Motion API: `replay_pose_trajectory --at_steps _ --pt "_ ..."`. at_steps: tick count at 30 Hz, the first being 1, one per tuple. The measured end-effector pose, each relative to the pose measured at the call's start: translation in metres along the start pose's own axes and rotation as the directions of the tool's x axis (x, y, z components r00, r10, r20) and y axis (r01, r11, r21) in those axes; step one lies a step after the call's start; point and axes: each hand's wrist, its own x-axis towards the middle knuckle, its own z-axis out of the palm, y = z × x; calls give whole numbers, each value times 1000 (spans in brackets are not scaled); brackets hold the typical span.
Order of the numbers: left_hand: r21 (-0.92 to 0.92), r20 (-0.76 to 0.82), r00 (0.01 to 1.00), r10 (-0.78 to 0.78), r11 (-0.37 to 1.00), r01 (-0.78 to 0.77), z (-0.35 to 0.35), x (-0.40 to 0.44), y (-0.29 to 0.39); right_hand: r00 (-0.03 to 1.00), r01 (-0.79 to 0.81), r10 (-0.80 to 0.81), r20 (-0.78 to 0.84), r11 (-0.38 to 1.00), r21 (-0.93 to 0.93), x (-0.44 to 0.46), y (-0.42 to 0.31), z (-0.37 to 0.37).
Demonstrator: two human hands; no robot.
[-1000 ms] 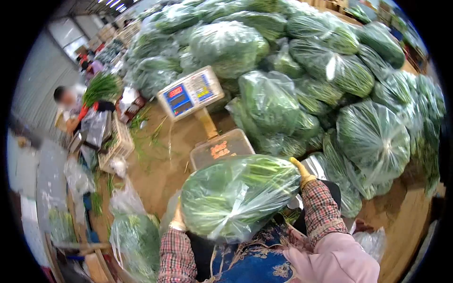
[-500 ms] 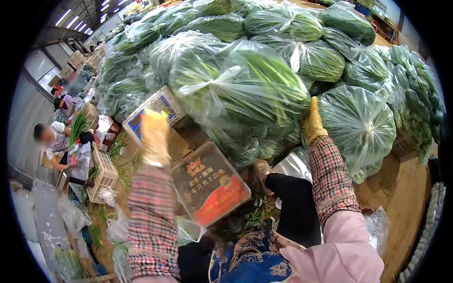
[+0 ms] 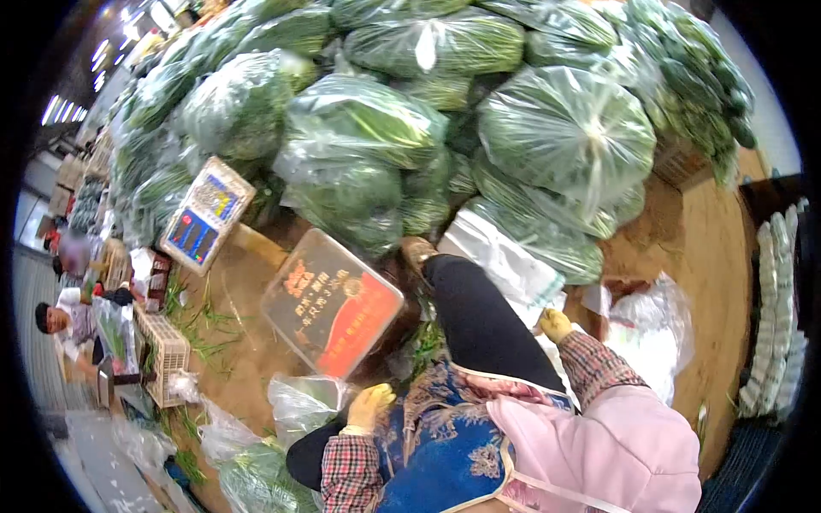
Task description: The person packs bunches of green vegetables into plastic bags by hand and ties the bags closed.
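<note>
My left hand (image 3: 369,406), in a yellow glove, is low beside my blue apron (image 3: 445,436), near a clear plastic bag (image 3: 304,402). Its fingers are curled together and no object shows in them. My right hand (image 3: 556,325), gloved alike, is closed next to white plastic sheeting (image 3: 505,256) by my right leg; nothing plainly shows in its grip. Ahead, a clear bag of long green vegetables (image 3: 368,124) lies on other bags, apart from both hands. Between my left hand and the pile stands a scale platform (image 3: 333,303) with red and black print.
The scale's display (image 3: 205,214) stands at left. More bagged greens (image 3: 564,128) are heaped across the back. A plastic crate (image 3: 162,359) and a seated person (image 3: 73,325) are at far left. Crumpled clear plastic (image 3: 650,333) lies at right.
Both hands have dropped back from the large bag of greens towards my body. The bag, raised in front of me before, now lies on the pile. My view has shifted.
</note>
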Motion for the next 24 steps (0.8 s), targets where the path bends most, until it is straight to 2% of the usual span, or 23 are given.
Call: replay_pose_trajectory --at_steps 1,2,4,6,7,8,10,11,12,13,14,15,16,18,19,20,22,23,24 --pt "365 -52 997 53 931 -30 -24 22 -36 997 22 -20 -69 999 28 -10 -6 -17" --pt "658 -97 988 124 752 -30 -40 35 -51 997 -73 73 11 997 -6 -3 -13 -31" --pt "776 -45 988 150 628 -60 -35 31 -40 967 51 -41 -252 998 33 8 12 -22" --pt "648 19 945 327 716 -261 -42 41 -65 990 -1 0 -142 1000 -1 11 5 -42" --pt "559 36 975 220 804 -202 -23 27 -43 975 -142 158 -154 984 108 21 4 -37" --pt "470 53 993 110 874 -121 0 9 -17 963 21 -8 -271 999 46 37 31 -16" --pt "566 23 971 239 797 -210 0 11 -44 966 -32 51 -255 997 76 38 23 -9" --pt "642 -9 972 234 747 -174 4 12 -52 994 -113 113 7 993 35 47 12 -19" --pt "888 106 897 429 365 -280 4 -17 -58 994 3 0 105 1000 -26 73 -11 6" --pt "845 -22 969 248 522 -114 25 -37 -40 983 100 -91 161 994 -49 81 -20 30" --pt "865 -8 948 317 479 -153 45 -53 -21 964 172 -158 213 984 -51 83 -27 51" --pt "872 -22 925 379 459 -168 42 -41 -51 954 196 -180 238 979 -47 78 -20 65" --pt "851 -46 954 295 513 -117 60 -56 -26 949 208 -194 248 978 -32 70 -9 80" --pt "868 -43 941 335 479 -131 42 -47 -28 974 129 -127 189 992 2 53 28 80" --pt "864 -83 957 278 499 -70 40 -48 -26 986 76 -80 150 997 33 51 46 76" --pt "866 -81 984 157 500 -9 37 -50 -16 1000 17 -15 -20 993 118 56 67 88" --pt "875 -69 991 117 484 4 34 -47 -17 994 -82 102 -42 938 336 61 57 65" --pt "885 -81 991 102 465 24 34 -47 -19 991 -9 31 -129 986 168 79 66 53" --pt "893 -75 980 183 449 -15 29 -40 -29 978 47 -46 -205 999 -3 97 75 43"
